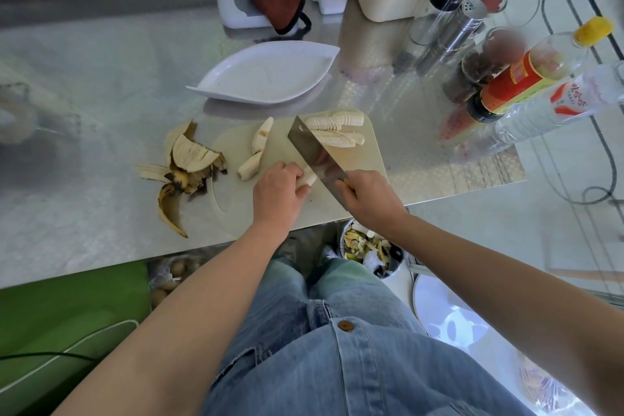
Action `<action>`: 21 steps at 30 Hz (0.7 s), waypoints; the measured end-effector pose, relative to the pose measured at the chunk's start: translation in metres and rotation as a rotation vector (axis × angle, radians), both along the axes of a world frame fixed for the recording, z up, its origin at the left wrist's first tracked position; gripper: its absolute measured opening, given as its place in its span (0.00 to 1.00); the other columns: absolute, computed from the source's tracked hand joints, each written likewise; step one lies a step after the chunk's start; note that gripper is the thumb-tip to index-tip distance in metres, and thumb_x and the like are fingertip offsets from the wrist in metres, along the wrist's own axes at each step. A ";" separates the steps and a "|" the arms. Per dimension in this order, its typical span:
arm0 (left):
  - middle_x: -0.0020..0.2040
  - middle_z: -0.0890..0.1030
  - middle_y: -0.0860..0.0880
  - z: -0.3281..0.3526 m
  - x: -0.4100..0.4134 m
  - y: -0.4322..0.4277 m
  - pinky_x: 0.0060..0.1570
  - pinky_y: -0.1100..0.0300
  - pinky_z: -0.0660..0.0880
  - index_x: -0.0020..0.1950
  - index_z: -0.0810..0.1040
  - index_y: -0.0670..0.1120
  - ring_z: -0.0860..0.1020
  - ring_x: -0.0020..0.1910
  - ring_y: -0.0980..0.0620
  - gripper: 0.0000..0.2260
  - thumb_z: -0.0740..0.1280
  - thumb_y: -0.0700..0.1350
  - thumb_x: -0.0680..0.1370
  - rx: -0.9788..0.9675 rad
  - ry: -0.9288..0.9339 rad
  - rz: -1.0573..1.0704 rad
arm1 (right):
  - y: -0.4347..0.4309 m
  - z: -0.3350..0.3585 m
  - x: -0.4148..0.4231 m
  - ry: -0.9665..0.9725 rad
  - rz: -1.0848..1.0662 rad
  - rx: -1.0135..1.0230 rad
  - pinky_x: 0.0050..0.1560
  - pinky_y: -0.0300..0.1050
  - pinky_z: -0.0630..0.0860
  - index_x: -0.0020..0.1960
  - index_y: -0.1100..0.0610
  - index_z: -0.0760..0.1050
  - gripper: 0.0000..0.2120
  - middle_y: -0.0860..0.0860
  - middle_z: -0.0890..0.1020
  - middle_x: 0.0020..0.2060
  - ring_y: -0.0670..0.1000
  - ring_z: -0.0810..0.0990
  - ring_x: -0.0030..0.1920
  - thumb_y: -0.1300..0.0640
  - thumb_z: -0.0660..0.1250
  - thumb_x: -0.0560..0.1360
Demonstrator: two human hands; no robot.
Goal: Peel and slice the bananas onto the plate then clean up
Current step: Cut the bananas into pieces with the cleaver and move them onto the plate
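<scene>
I am working at the shiny embossed steel counter (101,78), with the cream plastic cutting board (366,150) lying at its near edge. The white leaf-shaped plate (270,73) is sitting just beyond the board, no slices on it yet. My right hand (369,199) is wrapping fully round the handle of the broad steel cleaver (315,152) (handle mostly hidden in my fist), and the blade is angling away toward the plate. My left hand (278,189) is curling over a short peeled banana stub (308,178), pinning it to the board with my fingertips just beside the blade.

The pile of browning yellow banana peels (189,169) is lying on the counter, touching the board's left edge. Two rows of cut banana slices (337,120) are lying at the board's far right corner. Two unsliced peeled banana pieces (261,137) are waiting mid-board.

I am judging the flesh soft, light and slippery. It will mash under a hard pinch, so I am pressing it lightly from above with knuckles tucked back from the edge. The slices will probably stick and break, so scooping them on the flat of the blade looks safer than pinching. The peels look limp and are best gathered at the stem end.
</scene>
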State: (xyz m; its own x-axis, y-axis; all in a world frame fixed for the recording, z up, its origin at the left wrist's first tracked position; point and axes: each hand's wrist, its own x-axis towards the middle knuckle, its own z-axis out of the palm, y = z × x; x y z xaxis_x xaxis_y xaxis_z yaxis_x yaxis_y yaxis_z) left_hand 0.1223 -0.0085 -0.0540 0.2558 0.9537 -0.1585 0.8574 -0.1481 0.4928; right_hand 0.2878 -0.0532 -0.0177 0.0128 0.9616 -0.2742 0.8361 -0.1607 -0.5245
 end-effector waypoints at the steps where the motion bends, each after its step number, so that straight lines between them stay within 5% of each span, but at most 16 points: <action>1: 0.46 0.78 0.47 0.000 0.000 0.000 0.43 0.54 0.74 0.52 0.81 0.45 0.77 0.45 0.47 0.10 0.73 0.47 0.73 0.000 -0.001 -0.001 | 0.001 0.000 0.000 0.006 -0.001 0.004 0.31 0.48 0.65 0.33 0.59 0.65 0.16 0.52 0.67 0.26 0.57 0.69 0.29 0.56 0.59 0.79; 12: 0.46 0.78 0.47 -0.001 0.000 0.000 0.43 0.54 0.73 0.52 0.81 0.45 0.77 0.45 0.46 0.10 0.73 0.47 0.73 -0.002 -0.010 0.009 | 0.004 -0.006 -0.001 -0.041 0.022 -0.032 0.32 0.47 0.67 0.38 0.62 0.71 0.14 0.56 0.74 0.31 0.58 0.72 0.32 0.55 0.57 0.78; 21: 0.47 0.79 0.47 -0.002 0.000 -0.001 0.44 0.54 0.72 0.53 0.81 0.45 0.77 0.46 0.46 0.11 0.74 0.47 0.73 -0.002 -0.006 0.008 | -0.004 -0.012 -0.004 -0.056 0.027 -0.079 0.31 0.45 0.60 0.36 0.59 0.66 0.16 0.53 0.70 0.30 0.56 0.69 0.32 0.54 0.57 0.80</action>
State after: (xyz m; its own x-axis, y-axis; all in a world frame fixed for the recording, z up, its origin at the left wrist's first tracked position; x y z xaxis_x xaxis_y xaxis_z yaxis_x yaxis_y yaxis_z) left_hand 0.1221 -0.0090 -0.0560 0.2492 0.9553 -0.1590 0.8554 -0.1402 0.4987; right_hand 0.2839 -0.0574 -0.0299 0.0041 0.9373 -0.3486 0.8683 -0.1763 -0.4637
